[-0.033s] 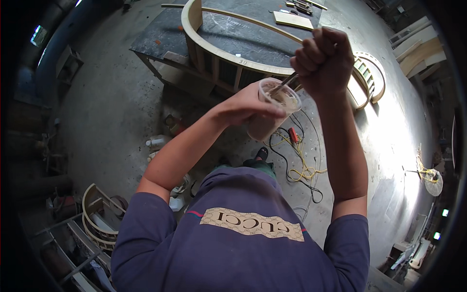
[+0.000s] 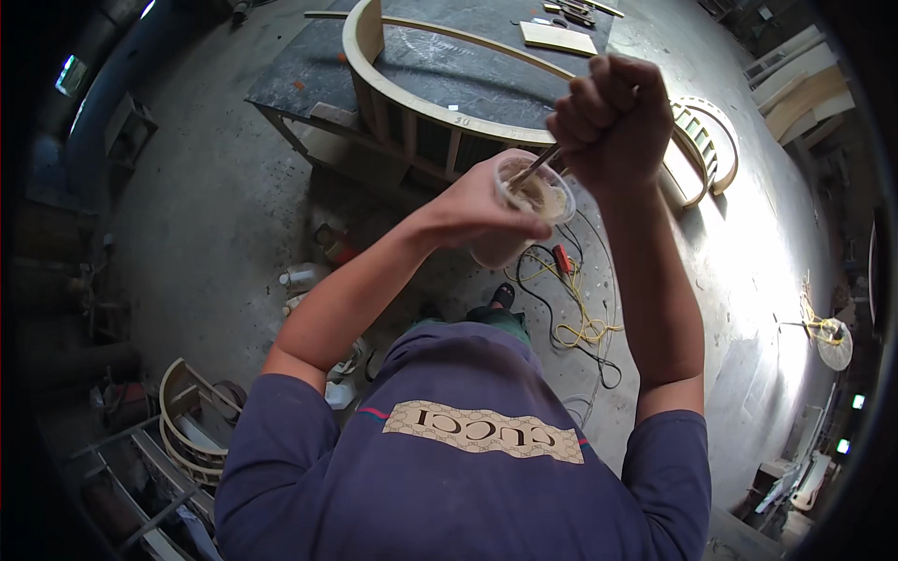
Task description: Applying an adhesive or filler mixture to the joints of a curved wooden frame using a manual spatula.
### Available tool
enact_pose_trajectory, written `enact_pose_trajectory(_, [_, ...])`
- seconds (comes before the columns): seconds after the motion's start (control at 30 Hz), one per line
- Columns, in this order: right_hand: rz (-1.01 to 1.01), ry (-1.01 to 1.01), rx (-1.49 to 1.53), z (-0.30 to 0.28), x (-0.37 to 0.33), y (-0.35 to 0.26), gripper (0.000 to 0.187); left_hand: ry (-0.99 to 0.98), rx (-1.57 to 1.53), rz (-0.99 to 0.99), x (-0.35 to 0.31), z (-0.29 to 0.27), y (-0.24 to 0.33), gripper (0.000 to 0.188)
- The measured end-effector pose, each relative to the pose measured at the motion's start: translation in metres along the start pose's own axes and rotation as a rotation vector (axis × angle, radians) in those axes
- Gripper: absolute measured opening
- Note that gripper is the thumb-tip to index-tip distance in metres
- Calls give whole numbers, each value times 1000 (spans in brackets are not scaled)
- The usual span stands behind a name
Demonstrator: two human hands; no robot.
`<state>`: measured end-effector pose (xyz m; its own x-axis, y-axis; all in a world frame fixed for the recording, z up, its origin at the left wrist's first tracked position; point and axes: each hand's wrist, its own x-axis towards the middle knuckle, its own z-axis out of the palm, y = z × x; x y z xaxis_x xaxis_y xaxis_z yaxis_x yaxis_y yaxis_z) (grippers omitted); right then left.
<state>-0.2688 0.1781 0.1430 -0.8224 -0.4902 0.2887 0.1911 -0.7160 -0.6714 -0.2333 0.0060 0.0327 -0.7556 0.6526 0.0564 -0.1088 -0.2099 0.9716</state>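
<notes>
My left hand [image 2: 486, 208] is wrapped round a clear plastic cup [image 2: 505, 249], which tilts a little in front of my chest. Inside it is a pale brown, thick-looking mixture [image 2: 543, 198], some of it smeared up the wall. Above and to the right, my right hand [image 2: 613, 120] makes a fist round the upper end of a thin rod [image 2: 543, 165]. The rod slants down to the left into the cup, its lower end in the mixture. What its tip looks like is hidden, and the fist covers its top.
Beyond my hands, a curved wooden frame [image 2: 412, 98] stands against a dark worktable [image 2: 299, 79] with a board [image 2: 558, 38] on it. Another curved slatted piece [image 2: 716, 150] stands at right. Yellow and black cables [image 2: 589, 329] trail over the floor near my foot [image 2: 503, 296]. White containers [image 2: 304, 276] stand at left.
My right hand and the rod have moved slightly to the left, and the rod's slant in the cup has shifted. The cup has tilted a little in my left hand.
</notes>
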Motion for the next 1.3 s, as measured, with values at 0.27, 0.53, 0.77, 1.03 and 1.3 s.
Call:
enact_pose_trajectory(0.27, [40, -155, -101, 10, -51, 2, 42, 321, 343, 411, -42, 11, -21, 96])
enact_pose_trajectory(0.53, [-296, 41, -325, 27, -48, 31, 41, 381, 730, 572, -33, 5, -36, 103])
enact_pose_trajectory(0.77, [-498, 112, -521, 12, -50, 40, 36, 279, 642, 453, -35, 31, -23, 101])
enact_pose_trajectory(1.03, [-93, 198, -185, -15, -91, 53, 42, 177, 273, 249, -59, 22, -65, 98])
enact_pose_trajectory(1.3, [-317, 303, -759, -37, -85, 57, 58, 279, 156, 216, -96, 25, -97, 105])
